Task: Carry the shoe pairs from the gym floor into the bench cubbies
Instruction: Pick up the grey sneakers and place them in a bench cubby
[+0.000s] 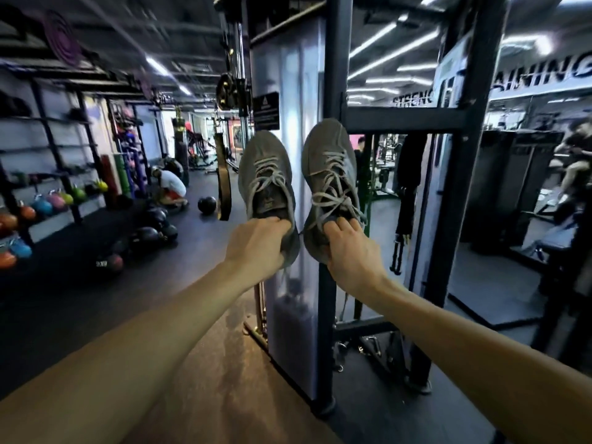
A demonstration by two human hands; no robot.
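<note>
— Where are the shoes?
— The left hand (256,245) grips one grey knit laced sneaker (267,184) by its heel; the right hand (350,248) grips the other grey sneaker (330,174), both before the black steel cable-machine frame (333,75).

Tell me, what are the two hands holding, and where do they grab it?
Each hand holds one grey shoe by its heel end: left hand the left shoe, right hand the right shoe.

Matt grey knit shoes (266,174); black metal frame (333,187).
</note>
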